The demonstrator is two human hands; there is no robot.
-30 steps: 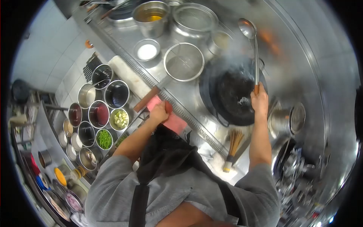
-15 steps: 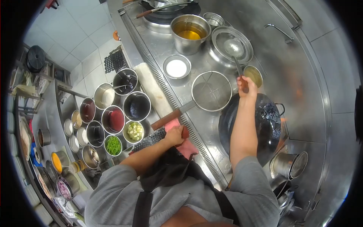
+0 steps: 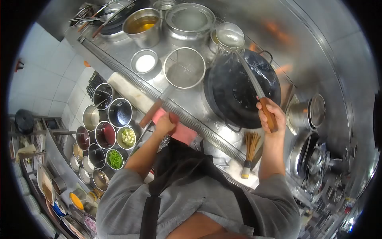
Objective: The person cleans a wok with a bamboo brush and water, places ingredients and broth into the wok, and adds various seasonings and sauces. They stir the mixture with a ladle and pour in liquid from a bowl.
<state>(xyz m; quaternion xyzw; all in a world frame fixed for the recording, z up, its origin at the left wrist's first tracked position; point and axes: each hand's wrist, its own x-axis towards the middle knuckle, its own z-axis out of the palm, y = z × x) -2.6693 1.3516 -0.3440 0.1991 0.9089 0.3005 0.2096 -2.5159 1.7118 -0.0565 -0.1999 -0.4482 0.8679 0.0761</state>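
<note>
My right hand (image 3: 272,115) is wrapped round the wooden handle of a ladle (image 3: 230,36). Its bowl, full of clear liquid, hangs over the upper left edge of a dark wok (image 3: 242,87), and some of the liquid is spilling. My left hand (image 3: 165,123) is closed at the counter's front edge, on a reddish grip beside a pink cloth (image 3: 184,134); what the grip belongs to is hidden. Just left of that hand lies the wooden handle of a round mesh strainer (image 3: 184,67).
Oil fills part of a steel pot (image 3: 142,28) at the top, near a bowl of white contents (image 3: 144,61). At left stand several sauce containers, chopped greens (image 3: 114,159) and pale cubes (image 3: 126,137). A bamboo brush (image 3: 250,153) lies below the wok.
The ladle has come from the covered pot to the wok's edge, now holding clear liquid. My right arm has moved right, off the wok. The camera view has turned.
</note>
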